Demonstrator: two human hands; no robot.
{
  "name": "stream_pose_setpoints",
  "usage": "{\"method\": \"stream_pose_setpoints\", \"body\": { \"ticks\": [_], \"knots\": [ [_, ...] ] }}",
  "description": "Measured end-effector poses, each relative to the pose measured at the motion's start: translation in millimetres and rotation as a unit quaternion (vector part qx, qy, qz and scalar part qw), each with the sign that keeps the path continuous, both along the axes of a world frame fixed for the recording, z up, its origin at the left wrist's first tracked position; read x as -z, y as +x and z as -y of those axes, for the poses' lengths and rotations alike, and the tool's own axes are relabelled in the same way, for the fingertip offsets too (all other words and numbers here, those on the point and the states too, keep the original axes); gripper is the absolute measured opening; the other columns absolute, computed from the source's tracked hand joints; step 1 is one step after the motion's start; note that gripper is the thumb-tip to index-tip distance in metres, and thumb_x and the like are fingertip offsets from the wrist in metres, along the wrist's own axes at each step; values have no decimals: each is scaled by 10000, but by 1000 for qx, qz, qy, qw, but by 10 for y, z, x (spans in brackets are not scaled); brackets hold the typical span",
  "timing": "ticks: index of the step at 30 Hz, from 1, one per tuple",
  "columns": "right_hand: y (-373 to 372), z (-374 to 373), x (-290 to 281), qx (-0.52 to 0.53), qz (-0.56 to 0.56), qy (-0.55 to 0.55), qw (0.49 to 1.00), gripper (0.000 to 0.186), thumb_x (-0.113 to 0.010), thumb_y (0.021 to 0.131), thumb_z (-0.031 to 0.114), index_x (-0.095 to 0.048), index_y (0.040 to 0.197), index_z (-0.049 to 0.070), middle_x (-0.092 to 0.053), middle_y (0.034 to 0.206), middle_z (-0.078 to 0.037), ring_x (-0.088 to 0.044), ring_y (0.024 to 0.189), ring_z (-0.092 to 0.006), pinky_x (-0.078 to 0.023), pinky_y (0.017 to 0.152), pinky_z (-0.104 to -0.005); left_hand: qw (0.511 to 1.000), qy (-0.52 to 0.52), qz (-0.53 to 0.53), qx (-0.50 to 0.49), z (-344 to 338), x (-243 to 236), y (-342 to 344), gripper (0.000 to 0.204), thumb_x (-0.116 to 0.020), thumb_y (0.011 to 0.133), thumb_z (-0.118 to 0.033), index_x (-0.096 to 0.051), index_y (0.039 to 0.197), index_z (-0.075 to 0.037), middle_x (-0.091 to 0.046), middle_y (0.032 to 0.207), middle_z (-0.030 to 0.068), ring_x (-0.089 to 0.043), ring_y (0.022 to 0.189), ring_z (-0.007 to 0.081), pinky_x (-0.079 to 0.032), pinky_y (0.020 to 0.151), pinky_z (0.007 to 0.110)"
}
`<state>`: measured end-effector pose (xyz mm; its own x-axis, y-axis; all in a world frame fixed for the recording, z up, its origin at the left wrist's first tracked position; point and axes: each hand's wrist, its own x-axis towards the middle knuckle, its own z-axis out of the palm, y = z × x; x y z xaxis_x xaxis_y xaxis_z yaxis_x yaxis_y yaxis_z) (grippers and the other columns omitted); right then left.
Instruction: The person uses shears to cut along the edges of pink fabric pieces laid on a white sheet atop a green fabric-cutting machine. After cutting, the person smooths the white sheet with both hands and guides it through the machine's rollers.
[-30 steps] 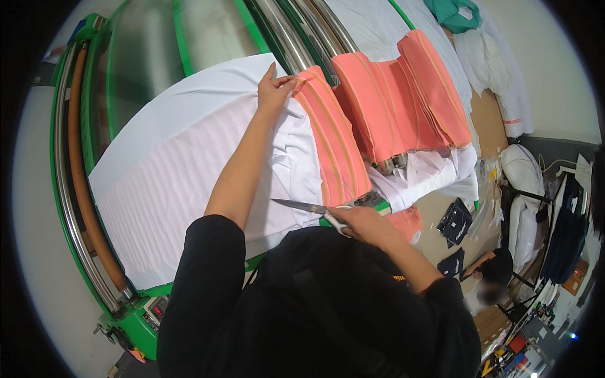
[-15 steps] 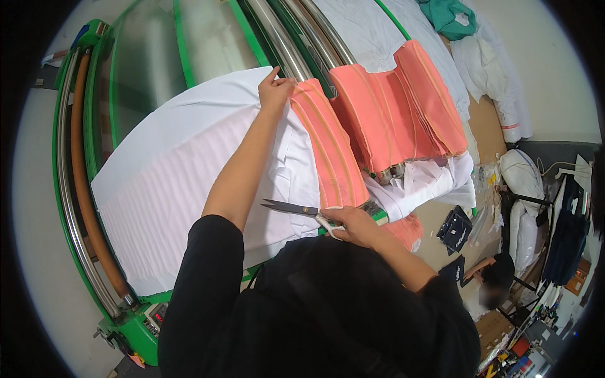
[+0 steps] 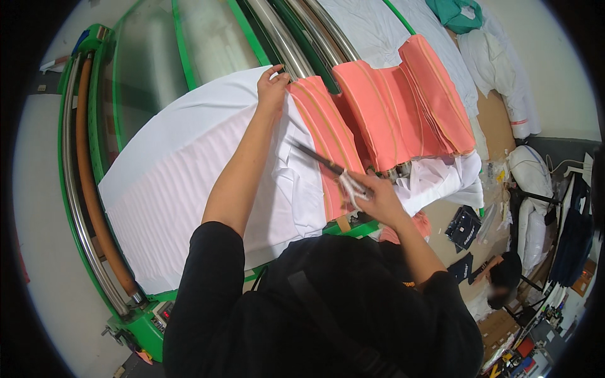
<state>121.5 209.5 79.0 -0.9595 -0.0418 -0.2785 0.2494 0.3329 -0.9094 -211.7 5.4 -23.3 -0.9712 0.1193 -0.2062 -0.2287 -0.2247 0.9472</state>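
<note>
My right hand (image 3: 380,200) is closed round the white-wrapped handles of a pair of scissors (image 3: 318,159). Their dark blades point up and left over the seam between white and coral cloth, and look nearly closed. At the far end of that seam my left hand (image 3: 271,90) pinches the edge of the white fabric (image 3: 195,135), its arm stretched across the sheet. Beside it runs a coral fabric strip (image 3: 328,138) with tan lines, lying over the machine's rollers. Further right, more folded coral fabric (image 3: 384,107) drapes over the rollers in layers.
The green-framed machine (image 3: 179,50) has metal rollers (image 3: 277,31) and a brown roller (image 3: 104,220) on the left. White cloth (image 3: 441,183) bunches below the coral folds. Dark packets (image 3: 463,227) lie on the floor at right, where another person (image 3: 504,277) is low down.
My right hand has lifted the scissors away from the near edge, up and right, and the blades now tilt up to the left. My left hand stays on the white fabric's far edge.
</note>
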Motion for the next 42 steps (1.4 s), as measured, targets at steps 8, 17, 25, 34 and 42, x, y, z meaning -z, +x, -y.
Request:
{"method": "stream_pose_setpoints", "body": {
  "ticks": [8, 17, 25, 34, 42],
  "knots": [
    [-730, -159, -37, 45, -139, 149, 978, 674, -859, 867, 238, -666, 1470, 5, -775, 1067, -250, -737, 818, -324, -567, 769, -408, 1000, 1, -7, 4, 44, -246, -96, 434, -730, 999, -21, -581, 1406, 7, -770, 1047, 109, -717, 999, 182, -549, 948, 324],
    [-799, -74, -85, -8, -92, 140, 986, 634, -827, 872, 271, -690, 1441, 27, -757, 1102, -268, -742, 851, -376, -568, 790, -449, 989, -107, -51, 88, 87, -537, -107, 457, -710, 1045, -89, -518, 1453, -6, -746, 1029, 77, -712, 926, 148, -515, 804, 305],
    [30, 608, 190, -132, -64, 84, 986, 645, -761, 917, 217, -602, 1505, 7, -724, 1262, -243, -702, 1143, -408, -554, 1005, -505, 963, -169, -99, 187, 271, -395, -490, 424, -677, 1036, -73, -535, 1430, -6, -720, 1040, 77, -678, 826, 143, -544, 781, 323],
    [195, 969, 280, -290, -11, 179, 940, 460, -733, 956, 168, -622, 1378, 25, -704, 1238, -202, -674, 1215, -396, -560, 1008, -522, 799, -439, -408, 46, 74, 68, 307, 600, -730, 1008, -230, -534, 1489, 71, -628, 1432, 283, -593, 1346, 450, -442, 1166, 518],
    [238, 764, 614, 200, -177, 344, 900, 369, -754, 971, 202, -682, 1288, 29, -699, 1163, -132, -652, 1159, -375, -546, 946, -506, 780, -495, -364, 117, 11, 489, 151, 908, -552, 1101, -537, -271, 1678, 104, -339, 1724, 331, -316, 1609, 487, -249, 1320, 555]
  ]
}}
